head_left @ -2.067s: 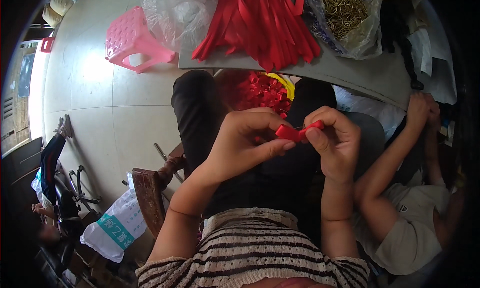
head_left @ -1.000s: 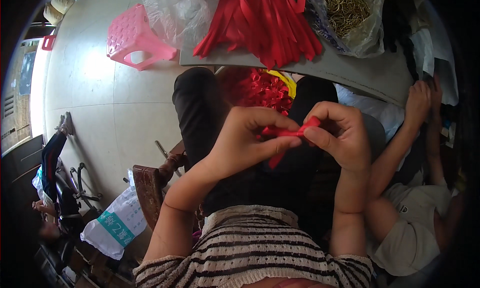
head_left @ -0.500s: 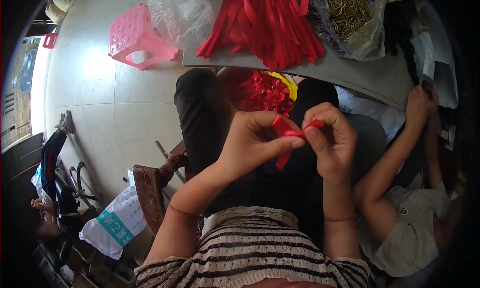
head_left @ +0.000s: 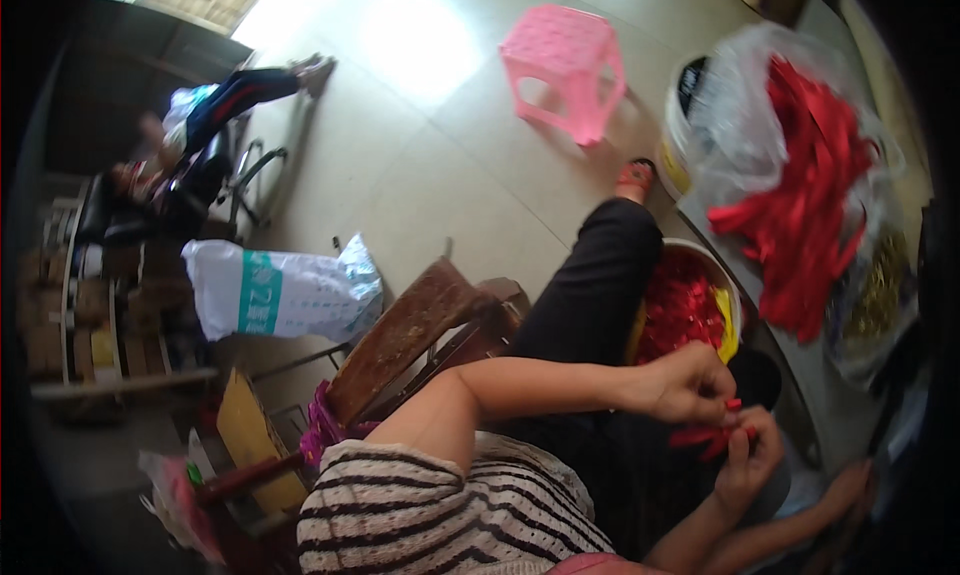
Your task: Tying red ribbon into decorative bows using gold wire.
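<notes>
Both hands meet over my lap at the lower right, on a short piece of red ribbon [head_left: 697, 437]. My left hand [head_left: 683, 387] is closed, pinching the ribbon from above. Fingers curled, my right hand [head_left: 750, 462] grips the same ribbon from below. The ribbon's exact fold is blurred and partly hidden by the fingers. Just beyond my hands stands a white bucket [head_left: 737, 313] holding many small red ribbon pieces [head_left: 683, 300] and something yellow at its side. A bundle of long red ribbons [head_left: 800, 205] lies on the grey table [head_left: 795, 370] to the right.
A bag of gold-coloured ties [head_left: 876, 293] lies by the ribbons. A pink stool [head_left: 563, 50] stands on the tiled floor. Left of me are a wooden chair [head_left: 405, 330] and a white sack [head_left: 290, 292]. One person reclines far left; another person's forearm [head_left: 825, 505] is at lower right.
The view has swung left, so the table, bucket and stool appear farther right and more floor shows at left. Both hands stay together on the ribbon.
</notes>
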### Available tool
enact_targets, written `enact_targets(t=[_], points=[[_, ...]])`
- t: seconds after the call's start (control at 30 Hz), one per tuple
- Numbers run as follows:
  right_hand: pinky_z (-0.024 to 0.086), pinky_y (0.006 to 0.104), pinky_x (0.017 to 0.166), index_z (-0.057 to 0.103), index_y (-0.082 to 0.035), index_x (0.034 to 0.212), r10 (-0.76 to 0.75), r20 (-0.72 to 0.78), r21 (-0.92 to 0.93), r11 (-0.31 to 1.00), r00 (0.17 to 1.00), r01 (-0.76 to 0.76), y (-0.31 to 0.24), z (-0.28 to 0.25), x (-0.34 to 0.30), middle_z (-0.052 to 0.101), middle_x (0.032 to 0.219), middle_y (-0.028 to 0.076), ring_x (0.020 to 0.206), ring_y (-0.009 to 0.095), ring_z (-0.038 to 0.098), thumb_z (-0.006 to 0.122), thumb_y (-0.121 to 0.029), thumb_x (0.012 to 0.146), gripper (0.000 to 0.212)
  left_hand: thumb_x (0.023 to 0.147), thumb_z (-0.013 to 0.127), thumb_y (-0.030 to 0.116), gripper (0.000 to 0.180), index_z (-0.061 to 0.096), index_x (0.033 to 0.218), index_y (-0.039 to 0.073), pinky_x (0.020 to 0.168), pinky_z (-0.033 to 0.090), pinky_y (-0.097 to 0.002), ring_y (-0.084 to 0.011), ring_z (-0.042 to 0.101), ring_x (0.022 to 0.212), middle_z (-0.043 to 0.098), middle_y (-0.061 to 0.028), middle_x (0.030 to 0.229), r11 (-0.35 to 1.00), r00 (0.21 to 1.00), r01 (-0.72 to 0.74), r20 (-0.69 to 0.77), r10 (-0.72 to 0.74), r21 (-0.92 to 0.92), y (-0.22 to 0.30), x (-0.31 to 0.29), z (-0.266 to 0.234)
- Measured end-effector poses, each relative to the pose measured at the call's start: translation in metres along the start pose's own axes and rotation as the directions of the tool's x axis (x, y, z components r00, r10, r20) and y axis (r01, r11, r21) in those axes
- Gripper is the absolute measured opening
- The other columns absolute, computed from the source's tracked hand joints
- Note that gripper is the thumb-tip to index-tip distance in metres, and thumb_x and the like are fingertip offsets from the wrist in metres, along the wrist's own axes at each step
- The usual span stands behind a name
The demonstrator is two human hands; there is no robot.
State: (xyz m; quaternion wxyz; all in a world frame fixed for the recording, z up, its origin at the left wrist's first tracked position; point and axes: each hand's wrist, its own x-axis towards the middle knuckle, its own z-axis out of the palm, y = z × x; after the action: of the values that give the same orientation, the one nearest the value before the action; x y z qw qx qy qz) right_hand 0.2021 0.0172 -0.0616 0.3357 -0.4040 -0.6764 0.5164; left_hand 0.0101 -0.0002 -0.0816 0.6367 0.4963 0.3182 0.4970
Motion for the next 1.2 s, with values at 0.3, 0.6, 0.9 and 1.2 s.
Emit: enact_targets(t=[0.3,0.6,0.9,1.2], points=[[0.038,0.0215,0.061,0.052,0.0,0.081,0.111,-0.005,-0.028,0.993,0.994,-0.111,0.022,-0.001,0.002,0.052,0.076,0.005,0.066,0.01,0.047,0.057,-0.009,0.087,0.011,0.077,0.065,0.019,0.022,0.056,0.066,0.002,0.051,0.042,-0.0383,-0.0286,0.057,0.057,0.055,-0.0127,0.061,0.788,0.989,-0.039,-0.088,0.117,0.615,-0.015,-0.01,-0.012],[0.042,0.0238,0.059,0.057,0.002,0.081,-0.102,-0.378,-0.423,0.903,0.92,-0.074,0.007,-0.045,0.031,0.058,0.074,0.008,0.064,0.014,0.055,0.06,-0.004,0.082,0.006,0.071,0.069,0.022,0.014,0.063,0.075,0.01,0.05,0.048,-0.0333,-0.0219,0.06,0.063,0.056,-0.0045,0.091,0.396,0.973,-0.06,-0.034,0.227,0.916,-0.057,0.0,-0.016],[0.047,0.0311,0.06,0.062,0.001,0.093,-0.237,-0.321,-0.626,0.78,0.917,-0.018,0.022,-0.043,0.077,0.061,0.086,0.011,0.063,0.022,0.06,0.066,-0.007,0.078,0.017,0.074,0.068,0.025,0.032,0.063,0.1,0.008,0.06,0.051,-0.0335,-0.0237,0.062,0.075,0.05,-0.0111,0.116,0.25,0.982,0.043,-0.087,0.169,0.967,-0.068,0.0,-0.022],[0.048,0.0354,0.075,0.063,-0.001,0.102,-0.293,-0.174,-0.826,0.564,0.94,0.023,0.045,-0.036,0.089,0.06,0.093,0.013,0.087,0.028,0.061,0.058,-0.004,0.085,0.018,0.075,0.057,0.015,0.017,0.065,0.088,0.007,0.058,0.051,-0.0345,-0.025,0.062,0.075,0.052,-0.0131,0.111,0.323,0.984,-0.042,-0.016,0.177,0.945,-0.059,-0.012,-0.013]])
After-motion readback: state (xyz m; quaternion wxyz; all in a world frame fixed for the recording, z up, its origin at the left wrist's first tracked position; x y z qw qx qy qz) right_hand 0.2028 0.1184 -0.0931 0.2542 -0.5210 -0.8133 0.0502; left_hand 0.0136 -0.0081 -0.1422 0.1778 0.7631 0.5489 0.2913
